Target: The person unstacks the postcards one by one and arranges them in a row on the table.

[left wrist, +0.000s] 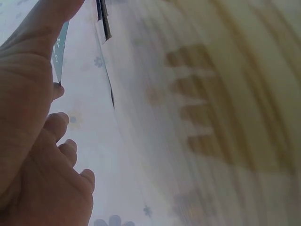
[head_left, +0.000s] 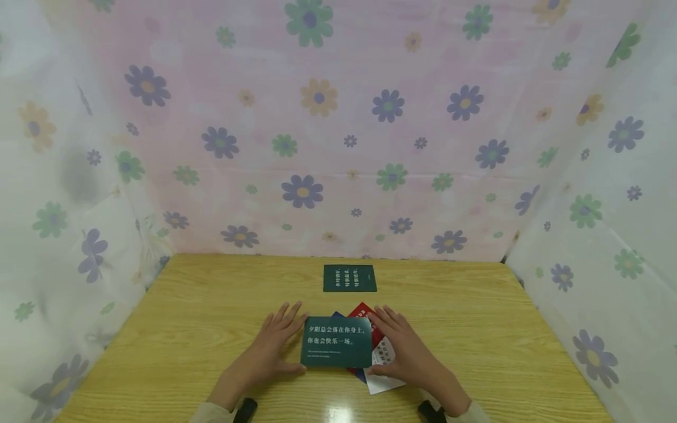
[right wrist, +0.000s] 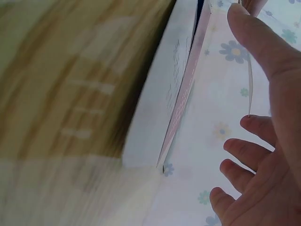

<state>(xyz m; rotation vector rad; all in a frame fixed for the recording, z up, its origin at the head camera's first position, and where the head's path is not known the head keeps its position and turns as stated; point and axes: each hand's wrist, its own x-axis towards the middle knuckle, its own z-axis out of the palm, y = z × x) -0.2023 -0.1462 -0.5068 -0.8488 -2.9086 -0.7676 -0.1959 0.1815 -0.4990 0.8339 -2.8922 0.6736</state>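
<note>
Both hands hold a dark green card with white writing, thumbs at its near corners and forefingers at its far ones. My left hand has its short left edge; in the left wrist view the card spans from thumb to forefinger, other fingers spread. On the right edge is my right hand, and the right wrist view shows the card's thin edge between thumb and forefinger. Beneath, partly hidden, lie a red card, a white card and a blue card, overlapping at different angles.
Farther back on the wooden table lies another dark green card, its writing turned sideways. Flower-patterned cloth closes off the back and both sides. Dark bands sit at the wrists.
</note>
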